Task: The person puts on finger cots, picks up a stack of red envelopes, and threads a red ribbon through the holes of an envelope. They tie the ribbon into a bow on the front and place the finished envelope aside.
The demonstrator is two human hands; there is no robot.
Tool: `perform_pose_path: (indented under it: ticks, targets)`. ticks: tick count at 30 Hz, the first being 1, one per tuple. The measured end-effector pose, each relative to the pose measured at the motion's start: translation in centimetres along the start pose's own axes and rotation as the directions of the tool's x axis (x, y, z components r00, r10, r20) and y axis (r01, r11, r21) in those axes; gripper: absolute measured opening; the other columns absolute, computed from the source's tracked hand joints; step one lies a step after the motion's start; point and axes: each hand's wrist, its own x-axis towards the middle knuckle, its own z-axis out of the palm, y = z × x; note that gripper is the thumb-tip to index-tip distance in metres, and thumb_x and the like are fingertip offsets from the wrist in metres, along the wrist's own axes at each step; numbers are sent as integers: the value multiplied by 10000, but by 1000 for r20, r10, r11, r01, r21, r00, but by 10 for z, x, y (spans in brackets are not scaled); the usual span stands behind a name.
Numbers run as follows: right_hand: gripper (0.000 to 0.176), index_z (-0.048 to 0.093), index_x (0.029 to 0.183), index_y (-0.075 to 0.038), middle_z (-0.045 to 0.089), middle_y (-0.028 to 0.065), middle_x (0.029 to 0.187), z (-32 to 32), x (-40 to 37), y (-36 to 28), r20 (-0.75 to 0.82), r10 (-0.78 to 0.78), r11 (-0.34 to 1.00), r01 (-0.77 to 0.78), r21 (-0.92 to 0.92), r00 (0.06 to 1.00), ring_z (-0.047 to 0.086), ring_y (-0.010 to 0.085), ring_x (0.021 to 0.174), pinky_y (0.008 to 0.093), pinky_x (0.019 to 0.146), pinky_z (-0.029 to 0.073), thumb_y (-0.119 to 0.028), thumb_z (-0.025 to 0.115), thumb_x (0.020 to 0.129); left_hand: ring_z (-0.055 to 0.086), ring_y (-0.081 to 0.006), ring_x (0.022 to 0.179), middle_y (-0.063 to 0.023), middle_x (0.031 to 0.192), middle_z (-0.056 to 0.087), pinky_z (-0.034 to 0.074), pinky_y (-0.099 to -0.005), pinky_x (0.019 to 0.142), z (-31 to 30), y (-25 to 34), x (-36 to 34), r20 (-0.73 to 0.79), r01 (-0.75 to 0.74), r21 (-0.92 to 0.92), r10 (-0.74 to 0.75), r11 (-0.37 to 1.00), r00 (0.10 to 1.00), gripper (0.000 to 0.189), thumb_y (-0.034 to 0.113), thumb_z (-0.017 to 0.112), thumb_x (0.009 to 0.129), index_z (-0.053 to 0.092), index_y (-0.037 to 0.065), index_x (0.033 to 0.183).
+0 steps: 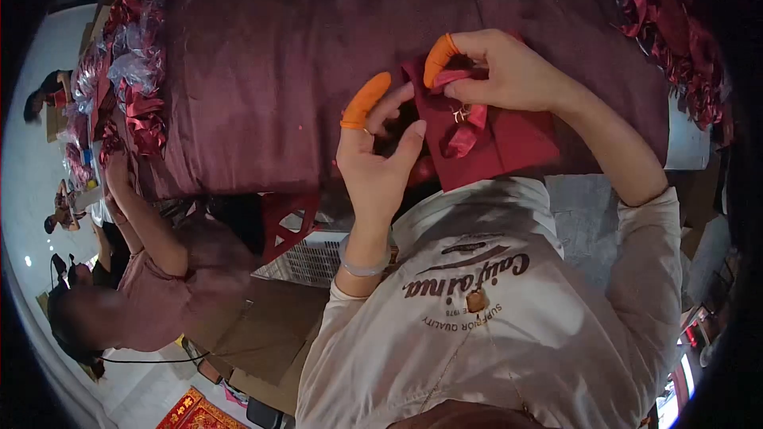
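Note:
A flat dark-red folded piece, perhaps card or a paper bag, lies at the near edge of the table in front of me. A shiny red ribbon rests on it, beside a small gold-coloured metal piece. My right hand pinches part of the ribbon between thumb and index finger, which wears an orange finger cot. My left hand is just left of the red piece, thumb and fingers apart, with an orange cot on its index finger. Nothing shows in its grasp.
Dark-red cloth covers the table. Piles of red ribbon with clear plastic lie at the left end and the right end. A co-worker sits to my left, reaching to the table. A white basket stands below the table edge.

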Motion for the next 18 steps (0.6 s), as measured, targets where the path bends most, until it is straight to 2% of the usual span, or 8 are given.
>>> perform_pose_path:
  ticks: [2, 4, 6, 8, 10, 12, 13, 18]
  targets:
    - [227, 575, 971, -2, 611, 48, 808, -2, 1, 5, -12, -153, 986, 151, -68, 988, 577, 95, 736, 241, 663, 468, -55, 567, 750, 477, -54, 822, -90, 1085, 617, 413, -184, 732, 1, -1, 1, 0, -37, 113, 37, 993, 999, 513, -67, 628, 768, 436, 3, 1238]
    - [230, 575, 966, 0, 603, 47, 797, -1, -1, 3, -10, -84, 994, 84, 74, 996, 567, 88, 718, 234, 645, 463, -67, 551, 748, 456, -46, 796, -51, 1061, 630, 397, -173, 698, 1, 0, 4, -36, 7, -41, -9, 999, 999, 444, -55, 637, 767, 480, 5, 1178]
    - [206, 586, 923, 2, 596, 38, 776, -3, -1, 4, 27, -103, 980, 96, 176, 994, 554, 83, 680, 224, 606, 451, -84, 540, 741, 457, -47, 767, -25, 1035, 635, 397, -181, 668, 4, -2, 6, -53, -34, 83, 38, 996, 998, 412, -63, 639, 740, 518, 22, 1125]
    - [187, 584, 935, 11, 590, 28, 805, -4, -1, 2, 57, -82, 987, 73, 140, 995, 543, 74, 721, 218, 642, 448, -83, 536, 780, 461, -56, 743, -10, 989, 635, 400, -193, 653, 6, -3, 9, -46, -144, 564, 205, 813, 978, 444, -54, 652, 698, 539, 43, 1116]
    - [171, 581, 948, 19, 583, 18, 834, -4, 0, 1, 88, -59, 993, 49, 112, 994, 531, 65, 763, 213, 679, 445, -81, 532, 819, 475, -80, 682, -5, 864, 628, 406, -211, 630, 10, -9, 15, -93, -142, 518, 221, 843, 971, 499, -44, 665, 651, 542, 54, 1124]
    - [214, 597, 952, 10, 581, 8, 793, -3, -1, 2, 9, -50, 965, 46, 259, 999, 517, 49, 725, 195, 631, 418, -180, 554, 863, 480, -111, 612, -12, 731, 585, 412, -226, 595, 9, -14, 16, -7, -267, 632, 349, 728, 937, 479, -37, 665, 645, 554, 42, 1105]
    - [286, 611, 977, 4, 581, 5, 766, -3, 3, 9, -44, -127, 963, 133, 235, 991, 510, 39, 705, 185, 593, 391, -262, 558, 885, 480, -111, 612, -12, 731, 585, 412, -226, 595, 7, -11, 16, -2, -267, 633, 346, 727, 938, 479, -37, 665, 645, 554, 42, 1105]
    - [272, 616, 1005, 12, 528, -14, 709, -5, 0, 1, 20, -115, 966, 108, 234, 993, 482, 31, 666, 177, 599, 388, -222, 560, 880, 446, -126, 522, -64, 608, 503, 382, -261, 503, -11, 23, 34, 212, -143, 715, -17, 685, 977, 255, -22, 670, 633, 529, -6, 846]
